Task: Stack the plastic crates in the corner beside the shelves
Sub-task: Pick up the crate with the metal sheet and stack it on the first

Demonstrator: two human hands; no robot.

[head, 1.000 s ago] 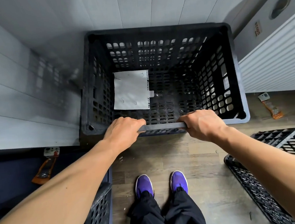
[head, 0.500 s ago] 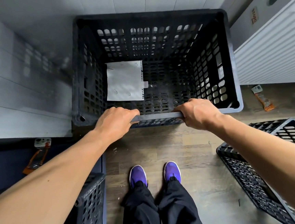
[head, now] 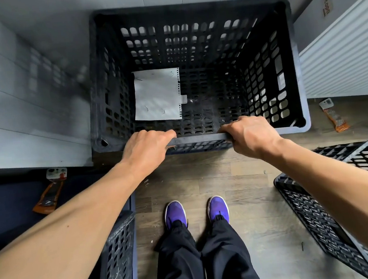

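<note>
Both hands clench the near rim of a black plastic crate [head: 189,6], the left hand [head: 147,146] and right hand [head: 250,136] side by side at 12 o'clock. The crate sits in the corner, with a grey panelled wall [head: 20,109] at 9 o'clock and a white ribbed unit [head: 345,58] at 2 o'clock. A sheet of paper [head: 157,95] lies on its bottom. On the wood-look floor [head: 204,182], a second crate [head: 319,216] rests at 4 o'clock and a third crate [head: 120,256] at 7 o'clock.
</note>
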